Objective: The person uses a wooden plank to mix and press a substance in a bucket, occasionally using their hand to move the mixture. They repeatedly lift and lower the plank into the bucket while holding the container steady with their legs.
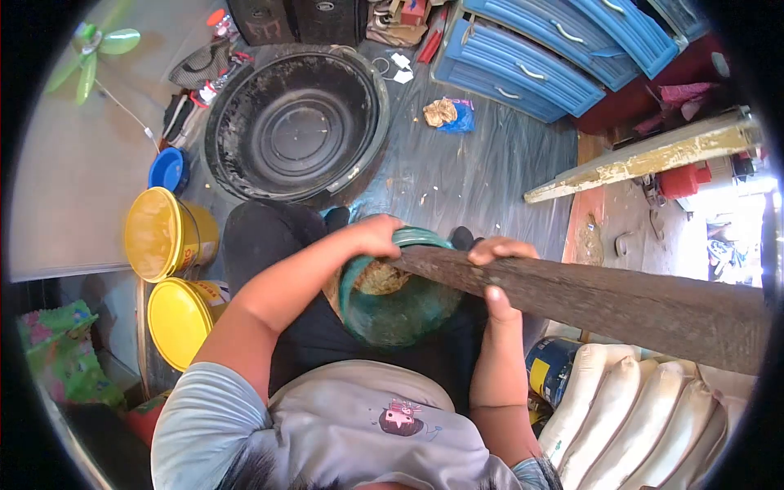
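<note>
A dark, rough wooden plank runs from the right side to the mouth of a green bucket between my legs. My right hand grips the plank across its width, fingers over the far edge and thumb on the near one. At the bucket's far rim, my left hand is closed on the rim, close to the plank's narrow end. Some of its fingers are hidden. Inside the bucket lies a brownish, crumbly mass, partly covered by the plank.
A large black basin stands on the floor ahead. To my left are two yellow-lidded buckets and a small blue bowl. Blue drawers stand at the far right. Beside my right arm are a dark blue can and cream padded cushions.
</note>
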The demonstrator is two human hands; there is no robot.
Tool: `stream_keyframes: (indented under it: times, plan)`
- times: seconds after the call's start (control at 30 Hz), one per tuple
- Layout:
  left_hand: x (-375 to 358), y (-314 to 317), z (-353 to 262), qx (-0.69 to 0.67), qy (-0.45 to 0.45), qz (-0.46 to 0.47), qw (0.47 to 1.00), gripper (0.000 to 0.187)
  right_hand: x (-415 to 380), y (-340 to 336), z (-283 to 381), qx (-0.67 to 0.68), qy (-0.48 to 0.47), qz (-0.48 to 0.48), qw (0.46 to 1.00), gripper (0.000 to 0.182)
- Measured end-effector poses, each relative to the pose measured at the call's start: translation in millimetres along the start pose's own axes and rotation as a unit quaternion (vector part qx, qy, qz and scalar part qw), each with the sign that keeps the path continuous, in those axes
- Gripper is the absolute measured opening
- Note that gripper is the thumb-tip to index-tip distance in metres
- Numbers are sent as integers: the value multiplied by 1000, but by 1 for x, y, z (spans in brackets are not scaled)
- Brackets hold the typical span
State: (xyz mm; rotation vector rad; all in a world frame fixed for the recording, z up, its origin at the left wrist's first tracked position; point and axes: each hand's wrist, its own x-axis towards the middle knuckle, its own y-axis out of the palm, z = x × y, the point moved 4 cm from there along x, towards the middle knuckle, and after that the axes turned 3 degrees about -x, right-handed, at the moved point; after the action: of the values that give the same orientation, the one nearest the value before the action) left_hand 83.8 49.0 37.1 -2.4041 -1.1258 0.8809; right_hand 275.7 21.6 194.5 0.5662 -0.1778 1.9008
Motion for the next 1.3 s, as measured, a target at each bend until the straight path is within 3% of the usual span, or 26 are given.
stream_keyframes:
  times: [0.03,0.1,0.13,0.2,0.23,0.27,0.33,0.37,0.4,0.47,0.5,0.53,0.6,0.63,0.67,0.73,0.87,0.93,0.97,1.03,1.13,1.17,1.23,1.27,1.3]
  plan:
    - [-3,1,-1,8,-1,-2,1000,52,-4,-3,7,4,-7,-2,1000,42]
    - [-9,4,18,-128,-83,-139,978,50,-18,-11,20,27,-23,-64,997,43]
    - [-11,-2,30,-128,-149,-183,963,49,-23,-15,20,20,-19,-85,996,43]
    - [-20,18,18,-101,-89,-113,985,51,-27,-20,16,6,-46,-69,997,41]
    - [-31,32,9,9,5,-252,968,52,-26,-24,24,4,-53,-74,996,41]
    - [-30,39,13,25,27,-267,963,53,-29,-25,35,27,-63,-69,995,40]
    - [-30,5,16,-98,-155,-230,956,52,-37,-25,43,52,-74,-60,994,40]
    - [-15,3,58,-117,-188,-276,935,51,-39,-28,42,40,-69,-73,994,39]
    - [-17,-1,53,-154,-196,-232,940,52,-38,-33,40,26,-66,-84,994,39]
    - [-10,27,34,-25,-4,-195,980,54,-37,-39,40,14,-82,-87,993,38]
    - [-22,43,9,97,73,-225,967,56,-38,-44,41,5,-83,-86,993,38]
    - [-14,47,17,59,57,-221,972,51,-41,-45,41,-2,-80,-88,993,39]
    - [10,13,47,-22,-75,-219,973,44,-47,-54,39,12,-40,-127,991,42]
    - [22,8,86,-15,-127,-329,935,39,-47,-55,37,-18,-33,-139,990,43]
    - [20,-11,78,-73,-180,-250,949,40,-45,-59,35,-49,-27,-151,987,44]
    - [24,-13,90,-344,-136,-271,889,38,-48,-65,23,-67,-10,-141,988,44]
    - [-2,-8,88,-234,-109,-321,911,44,-45,-63,5,-70,48,-102,991,45]
    - [-26,7,104,-101,-317,-297,895,46,-40,-60,-1,-68,54,-97,991,46]
    - [-29,21,112,-103,-320,-296,894,46,-36,-58,-2,-69,55,-88,992,46]
    - [-36,62,141,-321,-413,-298,799,46,-33,-54,-1,-71,60,-84,992,47]
    - [-32,69,146,-267,-390,-335,815,43,-31,-51,-4,-65,56,-82,993,49]
    - [-28,72,146,-357,-367,-297,806,44,-31,-51,-5,-59,51,-85,993,50]
    - [-35,60,93,-349,-273,-263,857,53,-28,-52,4,-53,35,-94,994,49]
    - [-37,49,48,-296,-192,-220,910,63,-27,-54,12,-48,22,-103,993,49]
    - [-32,53,36,-176,-160,-288,928,64,-28,-55,22,-50,27,-108,993,49]
